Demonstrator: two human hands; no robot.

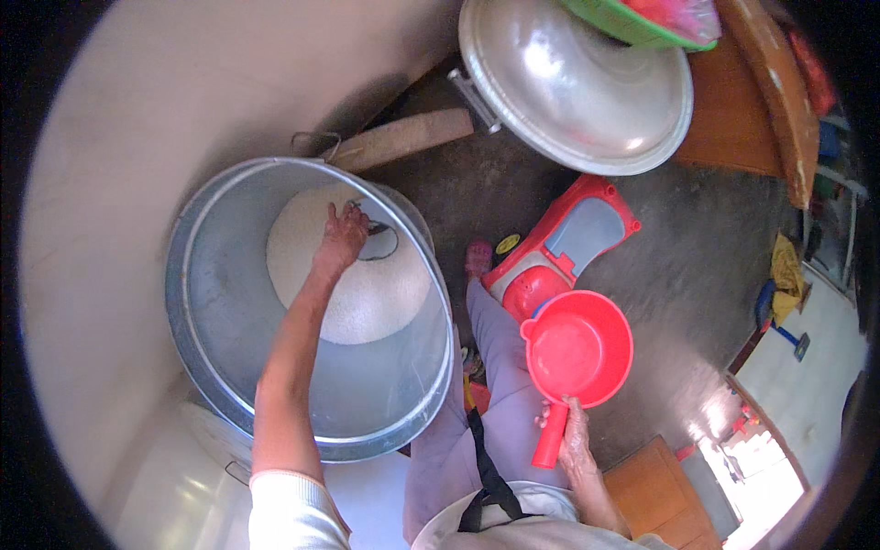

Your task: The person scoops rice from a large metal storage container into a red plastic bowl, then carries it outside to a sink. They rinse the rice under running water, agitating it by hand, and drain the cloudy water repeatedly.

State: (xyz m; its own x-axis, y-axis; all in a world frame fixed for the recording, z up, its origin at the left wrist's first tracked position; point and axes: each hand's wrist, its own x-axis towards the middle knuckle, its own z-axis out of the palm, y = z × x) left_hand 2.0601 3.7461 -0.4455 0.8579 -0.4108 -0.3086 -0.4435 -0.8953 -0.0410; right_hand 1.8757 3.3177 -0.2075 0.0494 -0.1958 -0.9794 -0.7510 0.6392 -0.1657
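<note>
The right hand (pixel 570 434) grips the red dipper (pixel 579 350), best kept level near the bin (pixel 220 284), while the left hand (pixel 345 236), hold unclear, should move the small cup (pixel 379 244) gently over the white grain (pixel 367 307) inside.

Grn container (pixel 616 26), prob. yel. cloth (pixel 786 275)

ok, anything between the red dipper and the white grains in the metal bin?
Yes, the right side of the metal bin's rim: the red dipper, in the right hand, is outside it, the white grains inside. Can't tell whether the dipper clears rim height. Nothing visible blocks the left hand, reaching in from above.
</note>
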